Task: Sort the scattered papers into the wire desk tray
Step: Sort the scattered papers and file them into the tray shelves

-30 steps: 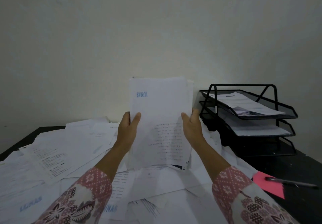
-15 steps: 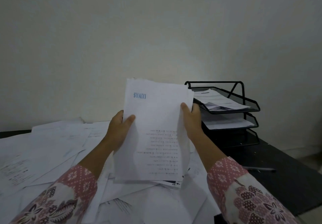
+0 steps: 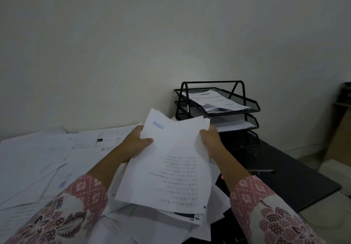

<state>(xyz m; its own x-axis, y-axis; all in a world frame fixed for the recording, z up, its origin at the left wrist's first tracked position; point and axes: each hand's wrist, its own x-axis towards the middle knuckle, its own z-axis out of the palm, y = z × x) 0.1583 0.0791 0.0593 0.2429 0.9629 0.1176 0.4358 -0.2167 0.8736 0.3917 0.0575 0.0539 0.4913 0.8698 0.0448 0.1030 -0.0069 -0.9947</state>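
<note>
Bench [image 3: 296, 175]: dark top, its left side buried under loose white sheets, so anything that drops here lands in clutter and has to be sorted again
Scattered papers [image 3: 38, 160]: spread flat across the left of the bench and piled under the forearms; a sleeve dragging over them could sweep some toward the edge
Wire desk tray [image 3: 247, 103]: black, three tiers, standing at the back against the wall, right of the hands; top tier already holds a fanned pile jutting past its front, so a careless push could shove those sheets out
Held stack [image 3: 171, 167]: a thick bundle of sheets, blue "LUNAS" stamp upside down near the far end, lifted clear of the bench and tilted toward the tray; edges are uneven, and the lower sheets peeking out below look likeliest to slide free
Left hand [image 3: 134, 145]: thumb on top, fingers curled under the stack's left edge, gripping it
Right hand [image 3: 210, 141]: fingers wrapped round the right edge, gripping too; let one side loosen and the bundle will fan open
Pen [image 3: 264, 171]: lying on the bare bench to the right, well apart from the tray; little threat unless knocked
</note>
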